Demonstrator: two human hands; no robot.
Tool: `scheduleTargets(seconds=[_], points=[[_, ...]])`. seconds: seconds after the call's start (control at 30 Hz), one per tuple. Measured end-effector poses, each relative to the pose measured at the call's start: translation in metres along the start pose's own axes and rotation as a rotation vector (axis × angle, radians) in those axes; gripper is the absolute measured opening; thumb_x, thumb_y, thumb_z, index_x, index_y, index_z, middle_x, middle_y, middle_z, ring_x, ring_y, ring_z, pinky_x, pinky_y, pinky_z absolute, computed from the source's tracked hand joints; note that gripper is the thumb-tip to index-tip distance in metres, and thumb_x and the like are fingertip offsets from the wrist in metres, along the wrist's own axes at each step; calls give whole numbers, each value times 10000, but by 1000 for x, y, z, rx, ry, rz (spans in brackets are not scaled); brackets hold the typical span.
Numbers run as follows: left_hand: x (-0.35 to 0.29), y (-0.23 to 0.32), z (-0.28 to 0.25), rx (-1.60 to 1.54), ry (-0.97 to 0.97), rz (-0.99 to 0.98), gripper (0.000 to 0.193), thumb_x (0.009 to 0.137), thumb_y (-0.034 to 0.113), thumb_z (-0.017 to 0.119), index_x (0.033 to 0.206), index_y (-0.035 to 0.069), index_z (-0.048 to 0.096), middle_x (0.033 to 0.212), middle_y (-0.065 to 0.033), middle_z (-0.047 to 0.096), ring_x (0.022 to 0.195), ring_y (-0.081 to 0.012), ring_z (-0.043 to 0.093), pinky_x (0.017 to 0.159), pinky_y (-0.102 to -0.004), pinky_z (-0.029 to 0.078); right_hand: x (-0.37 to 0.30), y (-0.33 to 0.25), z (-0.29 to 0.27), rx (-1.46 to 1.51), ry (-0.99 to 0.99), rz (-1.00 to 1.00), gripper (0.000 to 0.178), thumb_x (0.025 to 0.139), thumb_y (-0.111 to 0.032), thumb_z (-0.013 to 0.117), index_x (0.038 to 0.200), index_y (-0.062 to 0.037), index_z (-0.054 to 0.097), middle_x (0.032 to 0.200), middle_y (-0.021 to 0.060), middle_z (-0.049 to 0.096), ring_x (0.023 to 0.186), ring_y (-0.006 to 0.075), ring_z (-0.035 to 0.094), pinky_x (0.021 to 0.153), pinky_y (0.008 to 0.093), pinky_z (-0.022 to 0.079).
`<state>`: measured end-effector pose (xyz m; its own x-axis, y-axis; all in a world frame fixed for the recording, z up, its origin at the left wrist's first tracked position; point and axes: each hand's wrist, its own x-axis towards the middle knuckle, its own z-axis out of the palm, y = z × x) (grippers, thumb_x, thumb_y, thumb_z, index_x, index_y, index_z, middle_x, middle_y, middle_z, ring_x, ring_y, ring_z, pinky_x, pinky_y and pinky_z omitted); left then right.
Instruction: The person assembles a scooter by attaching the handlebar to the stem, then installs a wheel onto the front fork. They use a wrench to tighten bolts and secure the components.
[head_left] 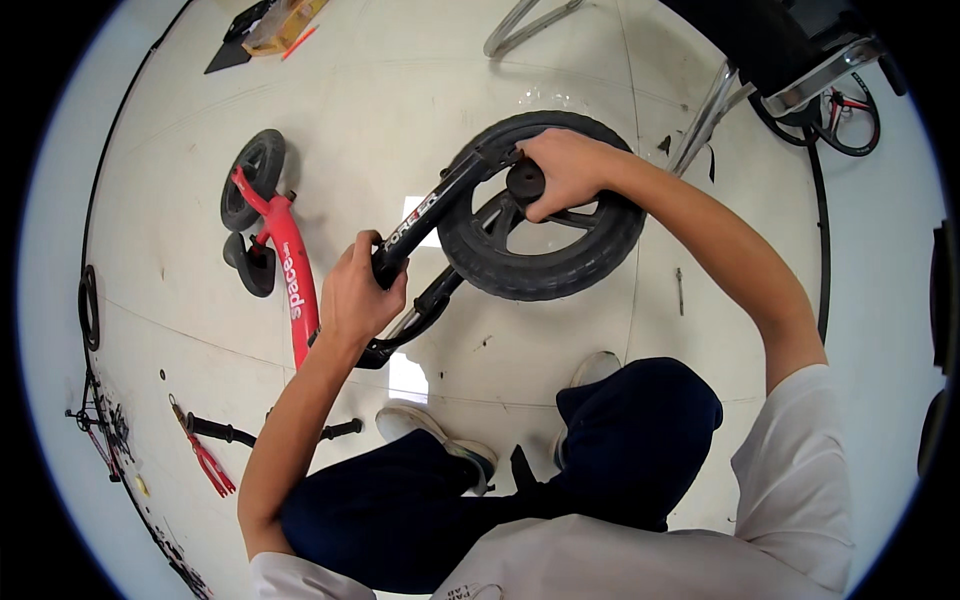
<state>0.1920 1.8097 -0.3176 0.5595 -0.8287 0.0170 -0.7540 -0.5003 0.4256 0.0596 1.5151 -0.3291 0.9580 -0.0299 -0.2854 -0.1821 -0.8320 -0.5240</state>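
Note:
My left hand is closed around the lower end of a black bicycle fork leg with pale lettering. At its other end the fork meets a black spoked wheel with a knobbly tyre, held tilted above the floor. My right hand reaches over the wheel, its fingers closed around a round black hub cap at the centre. The fingertips are partly hidden. Left of the fork lies a red bike frame with a small rear wheel and a black saddle.
Near my left forearm lie a black handlebar and red-handled pliers. Chrome furniture legs stand at the back right. A thin metal rod lies right of the wheel. At the far left is a yellowish box.

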Motion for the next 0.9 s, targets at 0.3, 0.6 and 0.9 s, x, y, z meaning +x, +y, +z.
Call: scheduleTargets(seconds=[0.3,0.6,0.9], points=[[-6,-2,25,-85,-120,-42,380,743,103,688,1053,-5,497,718,-184,598,630,-351,591,600,-426,459,3,28,79,237,270,138,547,532,-353,741,855,71,621,828,225,646,838,369,623,764,390,492],[-22,-14,66,-63,-315,-90,406,766,135,691,1092,-18,502,847,-237,600,738,-395,605,684,-447,479,-7,62,144,217,149,121,549,525,-346,755,881,57,642,848,216,651,842,357,627,771,390,496],[-32,-22,85,-1,-486,-157,416,764,172,702,1076,-22,507,840,-241,611,761,-396,617,694,-448,483,-23,65,203,390,143,183,568,547,-378,752,906,47,642,879,221,637,869,360,605,800,388,482]])
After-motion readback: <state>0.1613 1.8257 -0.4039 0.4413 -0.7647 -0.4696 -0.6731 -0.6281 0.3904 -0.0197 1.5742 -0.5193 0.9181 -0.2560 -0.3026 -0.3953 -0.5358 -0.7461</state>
